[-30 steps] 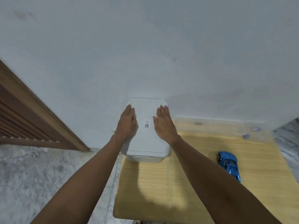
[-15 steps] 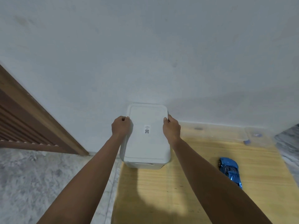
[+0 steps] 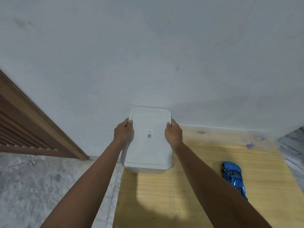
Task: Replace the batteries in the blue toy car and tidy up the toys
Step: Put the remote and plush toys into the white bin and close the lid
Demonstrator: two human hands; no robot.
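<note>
The left hand (image 3: 123, 134) is curled on the left side of the white box (image 3: 148, 140), with its fingers (image 3: 127, 123) hooked over the edge of the lid (image 3: 152, 120). The right hand (image 3: 174, 134) does the same on the right side, thumb at the lid's edge. Both hands are partly closed and squeeze the box between them; neither one holds anything else. The box sits at the back left corner of the wooden table (image 3: 189, 186), its far end against the wall (image 3: 148, 55). Its long way runs from the person out toward the wall, so the hands grip the two long sides. A small sticker (image 3: 149, 134) with a code sits in the middle of the lid. The lid looks shut all the way round, so I think the next thing is to lift it off or pull the box closer. The blue car (image 3: 233, 178) lies on the table to the right, well apart from the box. It points away and a bit left, its long way almost the same as the box's. The right hand is the nearer one to it. A clear tray (image 3: 230, 134) lies flat along the wall behind the car, with a few small bits in it that are too blurry to tell.
</note>
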